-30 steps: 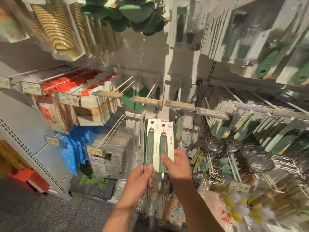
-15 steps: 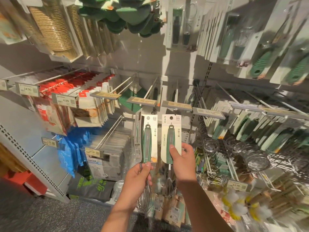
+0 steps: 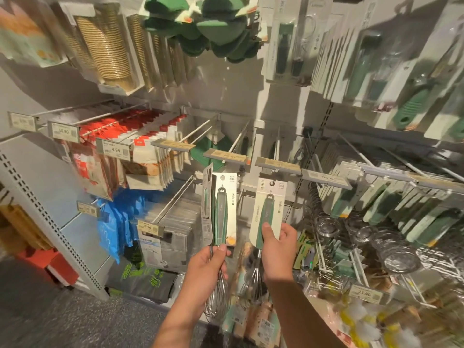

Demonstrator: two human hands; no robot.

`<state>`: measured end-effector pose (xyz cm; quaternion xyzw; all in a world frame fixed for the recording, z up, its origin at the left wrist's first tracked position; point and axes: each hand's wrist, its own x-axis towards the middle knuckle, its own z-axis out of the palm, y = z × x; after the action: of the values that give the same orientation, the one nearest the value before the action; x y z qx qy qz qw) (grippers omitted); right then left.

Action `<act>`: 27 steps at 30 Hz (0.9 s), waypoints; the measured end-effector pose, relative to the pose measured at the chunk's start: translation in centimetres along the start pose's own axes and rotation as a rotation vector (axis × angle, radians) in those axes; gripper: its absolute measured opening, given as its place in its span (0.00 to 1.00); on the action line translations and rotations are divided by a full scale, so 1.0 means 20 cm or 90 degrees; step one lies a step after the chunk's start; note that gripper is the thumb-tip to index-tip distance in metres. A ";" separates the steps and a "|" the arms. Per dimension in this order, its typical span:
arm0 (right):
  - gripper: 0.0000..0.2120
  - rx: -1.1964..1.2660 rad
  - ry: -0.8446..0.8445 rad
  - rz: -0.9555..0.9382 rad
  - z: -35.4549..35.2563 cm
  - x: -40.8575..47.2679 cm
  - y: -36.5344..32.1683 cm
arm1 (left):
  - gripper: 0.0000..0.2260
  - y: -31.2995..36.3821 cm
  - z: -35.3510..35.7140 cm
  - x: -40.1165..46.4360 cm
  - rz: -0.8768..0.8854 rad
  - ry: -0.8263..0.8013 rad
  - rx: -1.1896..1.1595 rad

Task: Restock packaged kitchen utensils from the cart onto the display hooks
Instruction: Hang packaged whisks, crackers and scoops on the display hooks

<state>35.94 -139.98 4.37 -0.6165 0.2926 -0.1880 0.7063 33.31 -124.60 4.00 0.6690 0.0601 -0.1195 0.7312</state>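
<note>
The person is holding two packaged whisks in front of the display. The right hand (image 3: pixel 277 243) is pinching the right whisk (image 3: pixel 268 217) low on its card, thumb on the green handle, so the card is standing almost upright with its long axis running up and down, the top leaning a little to the left. The hang hole at the top of this card is sitting just below the grey price strip (image 3: pixel 277 165), and the hook behind that strip looks bare. This hand is nearer to that hook. The left hand (image 3: pixel 206 268) is gripping the left whisk (image 3: pixel 222 212), and at least one more card behind it, at the base of the handle, wires hanging below. Probably the card must rise and go forward onto the hook.
</note>
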 end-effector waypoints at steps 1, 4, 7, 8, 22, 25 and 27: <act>0.19 -0.006 -0.005 0.002 0.01 0.01 -0.01 | 0.12 0.00 0.00 0.00 0.001 -0.003 0.000; 0.24 -0.045 -0.009 -0.004 0.04 0.06 -0.07 | 0.11 0.00 0.01 0.00 0.006 -0.017 -0.002; 0.27 -0.075 -0.015 0.017 0.05 0.12 -0.12 | 0.12 -0.01 0.03 0.01 0.013 -0.029 0.009; 0.28 -0.085 -0.033 0.036 0.05 0.13 -0.13 | 0.13 -0.01 0.03 0.01 0.014 -0.032 0.015; 0.16 -0.079 -0.255 0.099 0.02 -0.03 -0.02 | 0.15 -0.04 0.05 0.01 -0.049 -0.059 0.027; 0.09 -0.115 -0.262 0.047 0.01 -0.06 -0.05 | 0.16 -0.05 0.06 0.01 -0.056 -0.072 0.019; 0.04 -0.098 -0.262 0.034 0.00 -0.07 -0.04 | 0.17 -0.04 0.06 0.00 -0.060 -0.086 0.014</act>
<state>35.00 -139.28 5.46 -0.6859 0.1720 -0.0166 0.7068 33.05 -125.91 3.24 0.6636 0.0408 -0.1993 0.7199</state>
